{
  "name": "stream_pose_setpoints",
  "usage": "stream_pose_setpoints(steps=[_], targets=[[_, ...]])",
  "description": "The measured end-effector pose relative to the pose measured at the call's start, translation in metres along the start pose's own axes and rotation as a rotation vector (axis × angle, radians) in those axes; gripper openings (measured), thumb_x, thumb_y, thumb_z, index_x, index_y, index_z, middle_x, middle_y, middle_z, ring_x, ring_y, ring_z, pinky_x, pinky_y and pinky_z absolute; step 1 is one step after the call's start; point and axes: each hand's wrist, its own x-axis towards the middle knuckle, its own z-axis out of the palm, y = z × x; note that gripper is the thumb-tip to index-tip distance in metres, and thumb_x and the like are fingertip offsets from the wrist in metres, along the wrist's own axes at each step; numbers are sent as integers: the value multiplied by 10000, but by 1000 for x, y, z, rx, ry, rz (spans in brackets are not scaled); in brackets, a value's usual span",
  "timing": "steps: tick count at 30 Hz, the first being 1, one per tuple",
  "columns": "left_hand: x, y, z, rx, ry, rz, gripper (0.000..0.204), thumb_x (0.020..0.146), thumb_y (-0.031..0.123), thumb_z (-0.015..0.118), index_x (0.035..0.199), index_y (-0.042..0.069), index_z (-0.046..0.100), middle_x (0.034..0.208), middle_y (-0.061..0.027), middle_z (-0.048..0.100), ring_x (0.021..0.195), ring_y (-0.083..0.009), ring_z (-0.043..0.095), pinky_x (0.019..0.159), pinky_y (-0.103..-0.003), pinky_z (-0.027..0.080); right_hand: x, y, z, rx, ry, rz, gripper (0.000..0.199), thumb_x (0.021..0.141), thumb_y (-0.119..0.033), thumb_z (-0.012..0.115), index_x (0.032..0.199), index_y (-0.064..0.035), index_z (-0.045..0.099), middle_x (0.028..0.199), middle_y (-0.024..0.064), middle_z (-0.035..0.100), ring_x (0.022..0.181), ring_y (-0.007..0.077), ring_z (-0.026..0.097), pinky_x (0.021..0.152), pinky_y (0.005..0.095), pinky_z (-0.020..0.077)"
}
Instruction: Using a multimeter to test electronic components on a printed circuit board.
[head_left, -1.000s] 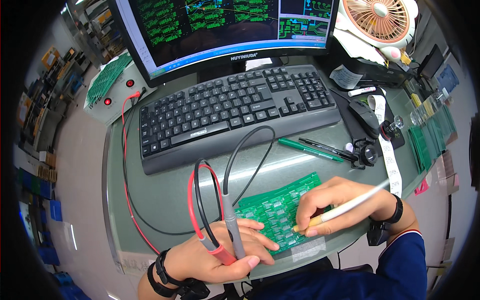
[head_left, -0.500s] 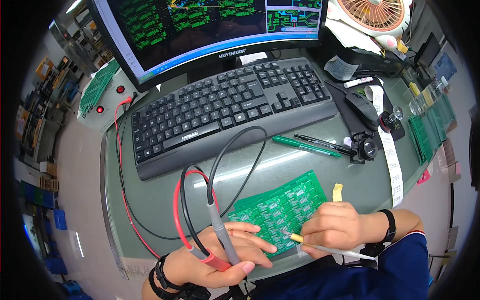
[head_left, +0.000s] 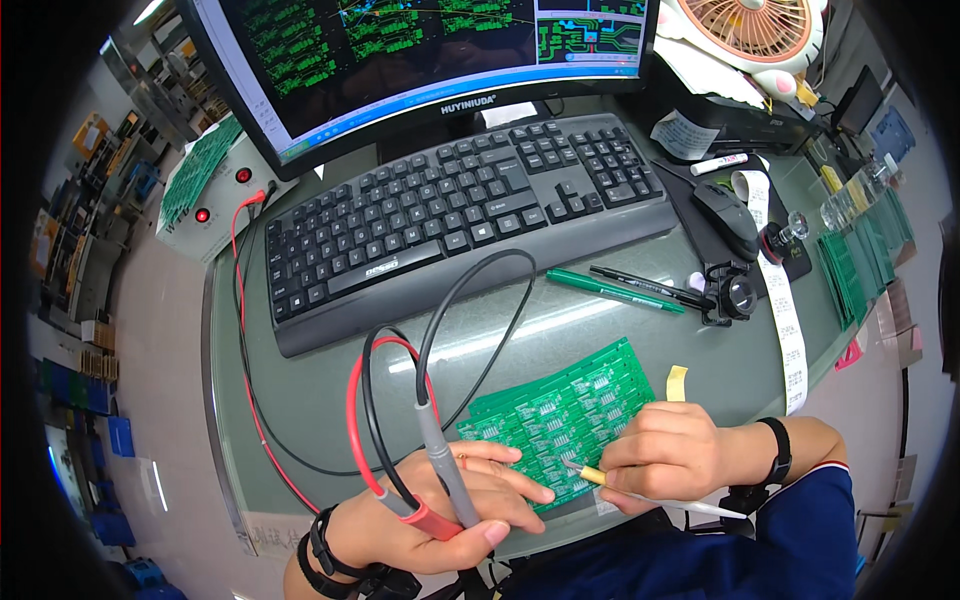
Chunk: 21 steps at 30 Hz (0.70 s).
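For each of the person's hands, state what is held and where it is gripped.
Left hand: two test probes, red and grey, gripped around their shafts. Right hand: thin white tool, pinched near its yellow tip.

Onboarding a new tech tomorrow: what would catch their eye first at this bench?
Probably the green panel of small circuit boards at the front of the glass desk, with the right hand touching a slim white pen-like tool to it. The left hand grips red and grey test probes beside it, while the black keyboard lies behind.

Probes (head_left: 440, 490) and pen (head_left: 640, 492) over green board (head_left: 565, 415)
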Motion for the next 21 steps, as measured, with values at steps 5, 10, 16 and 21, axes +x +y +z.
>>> stream_pose_setpoints(steps=[5,10,16,21], targets=[[0,0,0,1,-1,2,351,889,207,403,965,56,710,1003,-65,716,1129,-233,624,1046,-413,380,1,0,0,9,6,-3,205,718,-92,758,756,-57,559,843,50,626,596,148,560,507,255,448],[0,0,0,-3,0,-1,349,889,203,404,967,56,711,1005,-68,716,1129,-231,624,1042,-411,384,1,-1,-1,14,-9,-10,199,719,-96,759,778,-57,573,855,53,624,599,149,556,514,260,440],[1,0,0,-2,-1,2,344,887,199,409,963,51,710,1010,-65,716,1127,-232,625,1042,-410,383,-2,0,-2,69,-16,5,226,722,-113,773,828,-45,585,870,59,621,609,161,562,526,274,444],[1,0,-1,-18,3,6,353,893,210,407,959,44,712,1007,-71,717,1121,-245,628,1039,-414,383,-2,0,-3,84,6,49,237,748,-135,773,840,-34,580,883,70,633,612,176,577,528,285,455]])
